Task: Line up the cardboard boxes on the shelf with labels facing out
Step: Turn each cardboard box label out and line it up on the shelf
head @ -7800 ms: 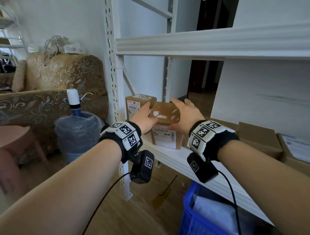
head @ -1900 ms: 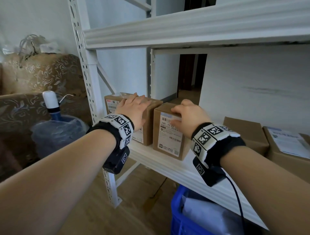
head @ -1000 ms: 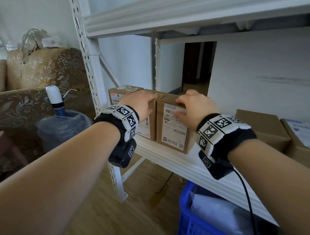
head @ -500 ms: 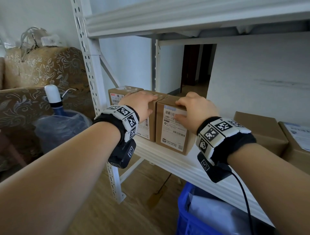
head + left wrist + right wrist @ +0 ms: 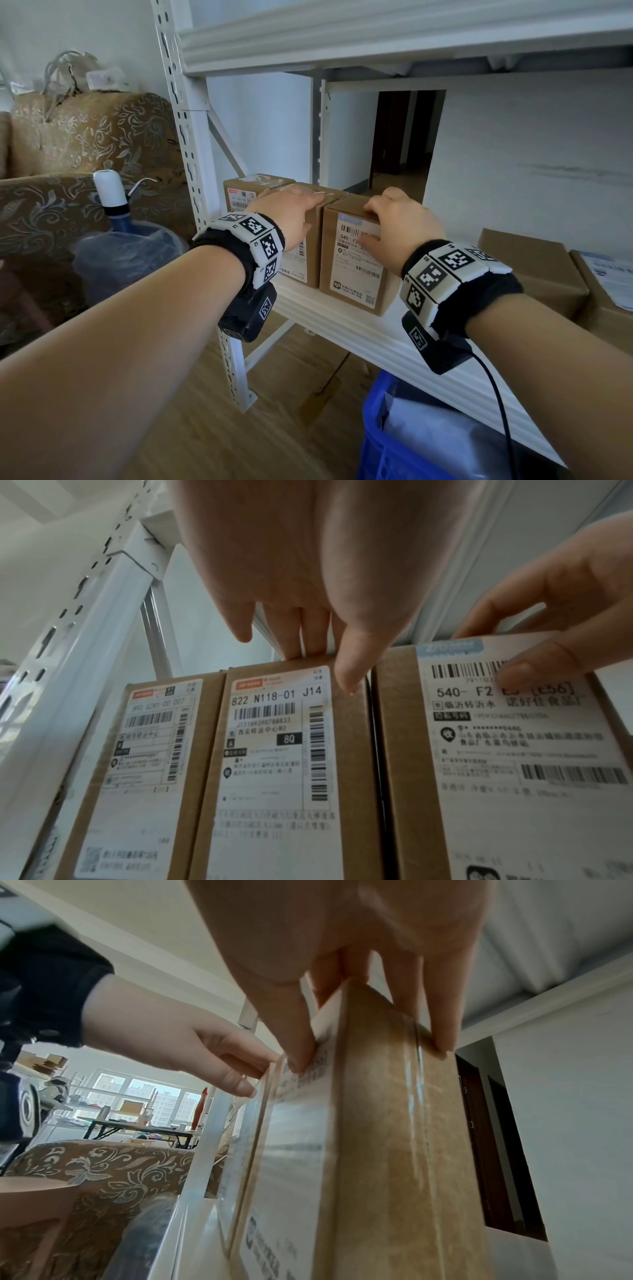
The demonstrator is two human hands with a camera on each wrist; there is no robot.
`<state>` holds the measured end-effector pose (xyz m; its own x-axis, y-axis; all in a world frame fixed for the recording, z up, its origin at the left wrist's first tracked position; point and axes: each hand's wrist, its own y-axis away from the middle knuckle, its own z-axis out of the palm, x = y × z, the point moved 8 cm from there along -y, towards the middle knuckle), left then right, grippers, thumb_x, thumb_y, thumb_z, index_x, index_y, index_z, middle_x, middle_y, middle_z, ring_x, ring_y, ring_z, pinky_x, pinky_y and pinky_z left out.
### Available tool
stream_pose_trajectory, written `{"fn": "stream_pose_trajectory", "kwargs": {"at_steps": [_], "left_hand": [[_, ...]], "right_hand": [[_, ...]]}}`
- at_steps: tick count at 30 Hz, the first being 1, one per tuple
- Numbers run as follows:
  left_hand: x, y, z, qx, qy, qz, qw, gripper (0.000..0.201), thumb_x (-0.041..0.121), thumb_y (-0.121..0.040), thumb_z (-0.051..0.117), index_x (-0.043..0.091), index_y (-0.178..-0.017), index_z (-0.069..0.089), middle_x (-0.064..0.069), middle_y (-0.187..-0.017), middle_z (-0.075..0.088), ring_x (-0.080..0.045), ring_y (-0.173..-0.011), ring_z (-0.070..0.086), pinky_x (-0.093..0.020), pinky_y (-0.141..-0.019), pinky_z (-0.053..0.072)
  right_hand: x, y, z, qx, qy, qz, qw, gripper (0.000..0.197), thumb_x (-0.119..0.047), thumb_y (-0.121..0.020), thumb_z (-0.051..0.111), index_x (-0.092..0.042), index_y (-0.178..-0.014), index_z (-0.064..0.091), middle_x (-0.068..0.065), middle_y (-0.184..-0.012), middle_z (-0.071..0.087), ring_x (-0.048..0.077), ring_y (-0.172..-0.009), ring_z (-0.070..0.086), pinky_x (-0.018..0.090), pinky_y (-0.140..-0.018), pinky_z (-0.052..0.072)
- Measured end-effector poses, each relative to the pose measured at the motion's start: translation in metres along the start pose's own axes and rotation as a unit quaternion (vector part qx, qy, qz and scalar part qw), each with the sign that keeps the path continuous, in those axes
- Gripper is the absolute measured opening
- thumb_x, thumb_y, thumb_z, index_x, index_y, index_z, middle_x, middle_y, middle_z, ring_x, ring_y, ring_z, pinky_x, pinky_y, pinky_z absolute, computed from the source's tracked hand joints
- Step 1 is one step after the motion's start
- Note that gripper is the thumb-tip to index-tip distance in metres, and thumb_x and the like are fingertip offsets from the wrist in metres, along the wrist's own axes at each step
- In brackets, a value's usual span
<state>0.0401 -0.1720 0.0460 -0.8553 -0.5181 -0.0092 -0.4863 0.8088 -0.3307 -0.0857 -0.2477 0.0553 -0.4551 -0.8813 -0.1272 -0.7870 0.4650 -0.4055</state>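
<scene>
Three brown cardboard boxes stand upright in a row at the left end of the white shelf (image 5: 335, 318), their white shipping labels facing out: the left box (image 5: 241, 198), the middle box (image 5: 305, 260) and the third box (image 5: 356, 270). My left hand (image 5: 291, 209) lies flat on top of the middle box (image 5: 281, 750), with its thumb touching the upper front edge. My right hand (image 5: 397, 219) grips the top of the third box (image 5: 507, 750): the thumb presses the label and the fingers curl over the top and the right side (image 5: 377, 1150). Only a narrow dark gap separates the middle and third boxes.
Two more cardboard boxes (image 5: 527, 267) (image 5: 606, 287) lie flat farther right on the shelf. An upper shelf (image 5: 376, 37) hangs close overhead. A perforated post (image 5: 191, 137) bounds the left end. Below sit a blue crate (image 5: 383, 445) and a water bottle (image 5: 126, 246), with a sofa (image 5: 85, 144) behind.
The third box was set upright with its label out, then slid left until it stood against the middle box. In the last half second both hands have stayed on the box tops.
</scene>
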Motion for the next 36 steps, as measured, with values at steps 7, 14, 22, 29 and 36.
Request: {"fn": "stream_pose_trajectory", "kwargs": {"at_steps": [7, 14, 22, 29, 36], "left_hand": [[0.003, 0.003, 0.002, -0.033, 0.017, 0.001, 0.999, 0.064, 0.019, -0.096, 0.047, 0.017, -0.150, 0.014, -0.004, -0.158, 0.016, -0.021, -0.146, 0.017, -0.034, -0.119, 0.017], [0.009, 0.008, -0.002, -0.035, 0.021, 0.006, 0.999, 0.065, 0.014, -0.098, 0.043, 0.015, -0.151, 0.005, -0.003, -0.160, 0.005, -0.019, -0.147, 0.007, -0.034, -0.120, 0.010], [0.024, 0.021, -0.020, 0.000, 0.031, 0.027, 0.999, 0.062, 0.013, -0.097, 0.041, 0.017, -0.151, 0.010, -0.003, -0.159, 0.010, -0.019, -0.146, 0.014, -0.033, -0.119, 0.013], [0.074, 0.037, -0.040, 0.062, 0.072, 0.065, 0.993, 0.058, 0.014, -0.097, 0.041, 0.019, -0.150, 0.018, -0.001, -0.156, 0.021, -0.020, -0.142, 0.025, -0.035, -0.117, 0.024], [0.125, 0.051, -0.050, 0.072, 0.085, 0.095, 0.989, 0.053, 0.016, -0.098, 0.040, 0.019, -0.148, 0.024, -0.001, -0.153, 0.029, -0.021, -0.139, 0.029, -0.034, -0.115, 0.025]], "right_hand": [[0.002, -0.002, 0.003, -0.016, -0.021, 0.025, 0.999, 0.045, -0.022, -0.087, 0.059, -0.014, -0.129, 0.046, 0.005, -0.128, 0.039, 0.025, -0.117, 0.043, 0.042, -0.096, 0.047], [0.005, 0.004, 0.007, -0.027, -0.044, 0.029, 0.998, 0.051, -0.023, -0.088, 0.057, -0.017, -0.136, 0.039, 0.003, -0.139, 0.033, 0.024, -0.130, 0.034, 0.044, -0.106, 0.038], [0.017, 0.024, -0.001, -0.017, -0.099, 0.041, 0.994, 0.060, -0.034, -0.096, 0.043, -0.014, -0.148, 0.020, 0.008, -0.153, 0.022, 0.027, -0.145, 0.008, 0.041, -0.117, 0.016], [0.117, 0.051, 0.003, -0.148, 0.070, 0.211, 0.964, 0.061, -0.038, -0.095, 0.043, -0.004, -0.144, 0.028, 0.017, -0.155, 0.019, 0.034, -0.146, 0.001, 0.047, -0.119, 0.011], [0.146, 0.085, -0.001, -0.206, 0.095, 0.214, 0.950, 0.053, -0.030, -0.089, 0.050, -0.014, -0.138, 0.039, 0.012, -0.148, 0.034, 0.036, -0.143, 0.010, 0.058, -0.114, 0.013]]}}
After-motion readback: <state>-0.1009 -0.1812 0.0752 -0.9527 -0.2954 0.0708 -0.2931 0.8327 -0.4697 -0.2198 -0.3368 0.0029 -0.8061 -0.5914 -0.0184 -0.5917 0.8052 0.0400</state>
